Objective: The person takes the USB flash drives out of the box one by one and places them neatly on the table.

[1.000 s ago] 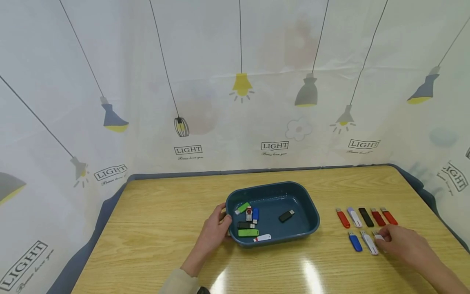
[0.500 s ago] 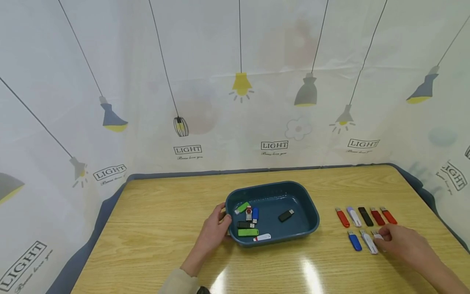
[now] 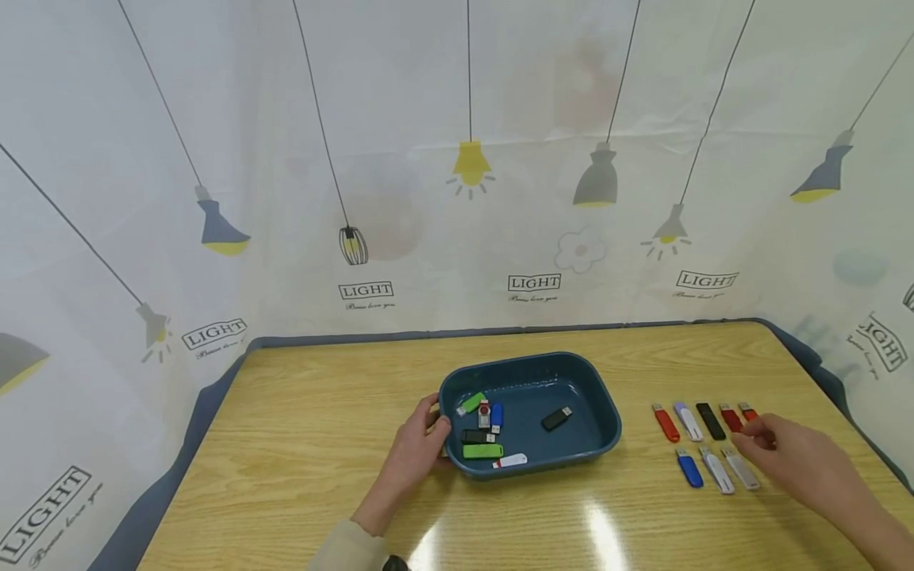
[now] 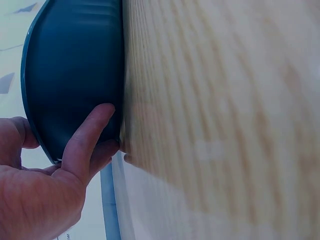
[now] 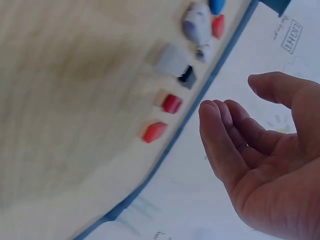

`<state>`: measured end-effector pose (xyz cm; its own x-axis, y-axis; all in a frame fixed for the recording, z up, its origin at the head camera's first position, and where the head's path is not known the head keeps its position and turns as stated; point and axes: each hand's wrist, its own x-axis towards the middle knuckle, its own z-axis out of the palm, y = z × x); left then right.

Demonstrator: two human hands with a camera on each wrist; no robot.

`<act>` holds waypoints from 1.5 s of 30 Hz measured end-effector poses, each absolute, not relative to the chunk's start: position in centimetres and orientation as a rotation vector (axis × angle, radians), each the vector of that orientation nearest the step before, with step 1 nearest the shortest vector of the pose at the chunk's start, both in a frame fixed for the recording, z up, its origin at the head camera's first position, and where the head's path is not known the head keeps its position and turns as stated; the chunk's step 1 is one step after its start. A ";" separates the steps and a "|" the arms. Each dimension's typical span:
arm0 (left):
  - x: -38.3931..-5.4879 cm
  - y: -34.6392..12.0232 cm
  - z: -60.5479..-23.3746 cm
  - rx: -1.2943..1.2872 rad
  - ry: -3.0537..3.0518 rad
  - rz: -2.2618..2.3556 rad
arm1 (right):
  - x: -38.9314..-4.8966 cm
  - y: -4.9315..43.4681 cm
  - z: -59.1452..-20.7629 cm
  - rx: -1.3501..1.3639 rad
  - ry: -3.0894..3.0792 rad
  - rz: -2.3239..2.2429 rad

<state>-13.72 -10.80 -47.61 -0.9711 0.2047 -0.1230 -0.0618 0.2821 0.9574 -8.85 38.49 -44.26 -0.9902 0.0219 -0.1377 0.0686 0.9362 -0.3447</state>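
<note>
Our left hand (image 3: 416, 442) grips the box (image 3: 528, 439); our empty, loose-fingered right hand (image 3: 801, 461) should avoid nudging the USB sticks (image 3: 717, 470)

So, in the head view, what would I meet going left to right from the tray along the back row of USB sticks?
Dark blue tray, first red stick, pale lilac-and-white stick, black stick, dark red stick, last red stick, partly hidden by the right hand.
</note>
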 end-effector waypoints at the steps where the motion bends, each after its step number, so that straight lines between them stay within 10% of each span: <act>1: -13.7 -10.8 -47.6 0.134 2.332 1.751 | -9.0 38.3 -44.0 0.055 2.975 -0.538; 45: -13.8 -10.9 -47.6 0.140 2.347 1.734 | -14.1 19.8 -40.0 -1.081 2.886 -0.696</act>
<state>-13.76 -10.93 -47.65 -0.9713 0.2057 -0.1196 -0.0538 0.2995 0.9526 -14.15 19.78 -39.96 -0.7659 -0.6209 0.1672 -0.6289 0.6690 -0.3962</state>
